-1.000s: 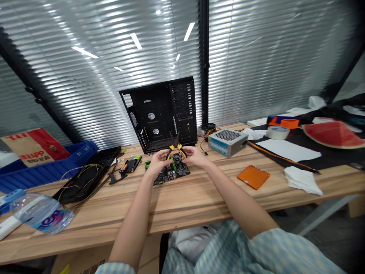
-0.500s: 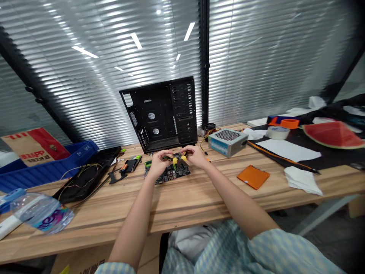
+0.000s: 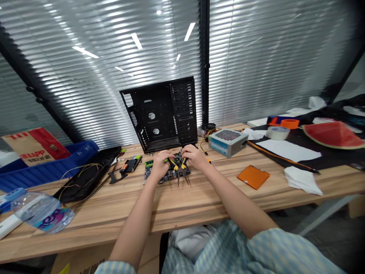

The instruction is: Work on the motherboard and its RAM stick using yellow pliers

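Observation:
Between my hands is a pair of yellow-and-black-handled pliers [image 3: 182, 176], its long narrow jaws spread and pointing toward me. My left hand [image 3: 161, 163] grips the left handle, and my right hand [image 3: 194, 156] has its fingers closed on the right one. Beneath the pliers a motherboard [image 3: 167, 177] lies flat on the table, partly covered by my hands. Behind it stands an open black computer case [image 3: 159, 118].
Right of my hands are a power supply [image 3: 228, 141] and an orange drive-like plate [image 3: 253, 177]. A water bottle [image 3: 42, 212], a black panel with wires [image 3: 88, 177] and a blue bin [image 3: 82, 152] are at left. The wooden table [image 3: 199, 205] runs across.
The pliers have tipped, so the jaws now reach down toward me past the motherboard's near edge. My hands stay nearly in place, and the jaws look sharper and plainly spread.

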Tool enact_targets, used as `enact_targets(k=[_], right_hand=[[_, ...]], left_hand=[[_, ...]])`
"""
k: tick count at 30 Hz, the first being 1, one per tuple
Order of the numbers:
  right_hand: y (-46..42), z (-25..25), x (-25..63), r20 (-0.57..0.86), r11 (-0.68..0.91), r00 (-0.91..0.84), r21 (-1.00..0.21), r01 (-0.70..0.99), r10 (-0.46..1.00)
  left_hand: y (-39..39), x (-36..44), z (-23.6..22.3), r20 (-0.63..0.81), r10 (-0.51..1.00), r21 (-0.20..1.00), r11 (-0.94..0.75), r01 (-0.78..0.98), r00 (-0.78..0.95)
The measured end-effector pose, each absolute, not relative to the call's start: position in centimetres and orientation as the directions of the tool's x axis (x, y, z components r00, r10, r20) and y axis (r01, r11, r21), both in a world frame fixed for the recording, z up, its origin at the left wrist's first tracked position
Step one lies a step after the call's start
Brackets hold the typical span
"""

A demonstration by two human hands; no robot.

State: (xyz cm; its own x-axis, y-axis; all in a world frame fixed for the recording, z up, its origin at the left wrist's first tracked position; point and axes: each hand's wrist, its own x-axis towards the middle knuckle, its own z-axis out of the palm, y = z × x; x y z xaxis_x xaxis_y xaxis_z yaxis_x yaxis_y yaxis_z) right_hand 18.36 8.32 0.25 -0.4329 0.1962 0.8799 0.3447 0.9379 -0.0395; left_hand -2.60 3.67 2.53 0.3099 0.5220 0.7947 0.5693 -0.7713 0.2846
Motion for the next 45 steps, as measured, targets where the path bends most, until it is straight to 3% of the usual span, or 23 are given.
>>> enact_targets(k=[7, 18, 25, 34, 45], right_hand=[[8.2, 0.1, 18.3, 0.863, 0.905, -0.469, 0.031, 0.424, 0.19], [6.6, 1.3, 18.8, 0.878, 0.726, -0.347, -0.001, 0.688, 0.33], [6.7, 1.1, 18.4, 0.889, 0.641, -0.274, -0.028, 0.767, 0.367], [5.8, 1.7, 18.6, 0.846, 0.613, -0.355, 0.042, 0.789, 0.398], [5.6, 1.5, 18.3, 0.793, 0.59, -0.367, 0.013, 0.807, 0.486]], left_hand=[[4.0, -2.9, 2.2, 0.796, 0.433, 0.104, -0.786, 0.61, 0.422], [3.4, -2.5, 2.0, 0.816, 0.463, 0.145, -0.744, 0.653, 0.346], [3.0, -2.4, 1.9, 0.847, 0.411, 0.051, -0.693, 0.719, 0.336], [2.7, -2.0, 1.1, 0.854, 0.455, 0.114, -0.636, 0.763, 0.251], [3.1, -2.2, 0.6, 0.826, 0.536, 0.286, -0.666, 0.689, 0.175]])
